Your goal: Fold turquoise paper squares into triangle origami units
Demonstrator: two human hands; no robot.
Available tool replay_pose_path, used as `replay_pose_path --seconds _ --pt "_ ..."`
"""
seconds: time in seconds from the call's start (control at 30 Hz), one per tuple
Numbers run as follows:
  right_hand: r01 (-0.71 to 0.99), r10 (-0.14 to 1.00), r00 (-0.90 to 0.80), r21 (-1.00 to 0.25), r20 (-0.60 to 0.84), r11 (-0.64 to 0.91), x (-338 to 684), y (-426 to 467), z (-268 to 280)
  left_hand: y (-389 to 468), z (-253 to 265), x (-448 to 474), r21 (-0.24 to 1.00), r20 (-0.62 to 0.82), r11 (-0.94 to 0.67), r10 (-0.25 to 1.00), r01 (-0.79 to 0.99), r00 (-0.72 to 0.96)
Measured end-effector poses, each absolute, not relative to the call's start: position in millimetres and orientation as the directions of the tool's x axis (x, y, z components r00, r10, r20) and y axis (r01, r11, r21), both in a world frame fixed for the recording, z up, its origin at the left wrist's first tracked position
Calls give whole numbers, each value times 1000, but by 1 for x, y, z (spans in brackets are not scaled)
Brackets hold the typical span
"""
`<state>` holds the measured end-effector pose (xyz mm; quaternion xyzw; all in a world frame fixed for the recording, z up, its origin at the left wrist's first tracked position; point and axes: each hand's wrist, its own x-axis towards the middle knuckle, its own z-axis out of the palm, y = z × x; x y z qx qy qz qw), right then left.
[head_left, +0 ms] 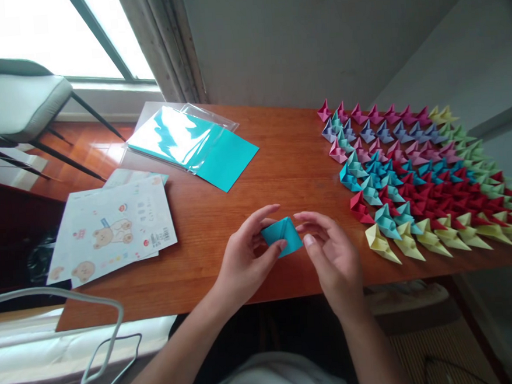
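Note:
A small folded square of blue origami paper (285,235) is held above the table, with a crease or flap line across its upper part. My left hand (249,254) pinches it at its left side, thumb on top and fingers behind. Close to the paper's right corner is my right hand (335,256), its thumb and fingers curved and apart; whether a fingertip touches the edge I cannot tell. To the right lie rows of folded paper boats (423,198) in red, yellow, blue, pink, purple and green.
A stack of turquoise paper sheets (231,158) sits partly in a clear plastic sleeve (173,139) on the wooden table (279,149). White bear-printed sheets (118,225) lie at the left. A chair (22,103) stands by the window; a white cable (116,319) is at lower left.

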<state>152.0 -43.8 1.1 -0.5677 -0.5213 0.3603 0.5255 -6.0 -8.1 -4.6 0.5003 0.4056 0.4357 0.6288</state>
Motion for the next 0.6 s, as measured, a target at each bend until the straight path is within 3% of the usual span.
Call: replay_pose_path --seconds 0.17,0.43,0.6 --pt "180 986 168 -983 7 -24 152 -39 7 -8 -7 -7 991 -82 113 941 -78 329" --pt "253 989 117 -966 91 59 155 -36 9 -9 0 -9 998 -57 51 934 27 353" --pt "411 983 32 -899 179 150 160 -38 16 -6 4 -8 999 -25 37 945 -29 327"
